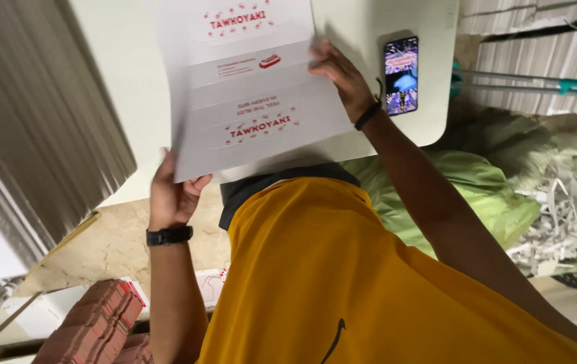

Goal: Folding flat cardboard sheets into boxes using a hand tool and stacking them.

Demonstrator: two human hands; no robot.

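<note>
1. Left hand pinches the near corner of the flat white carton sheet, which lies across the worktop.
2. Right hand is clamped on the sheet's right edge.
3. Phone lies just right of that hand, near the worktop's edge.
4. A tall stack of sheets crowds the left.

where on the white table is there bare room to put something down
Bare patches on the white table: the strip left of the flat white carton sheet, beside the stacked grey sheets, and the part above and right of the phone. The middle is covered by the sheet, gripped by the left hand and right hand.
</note>
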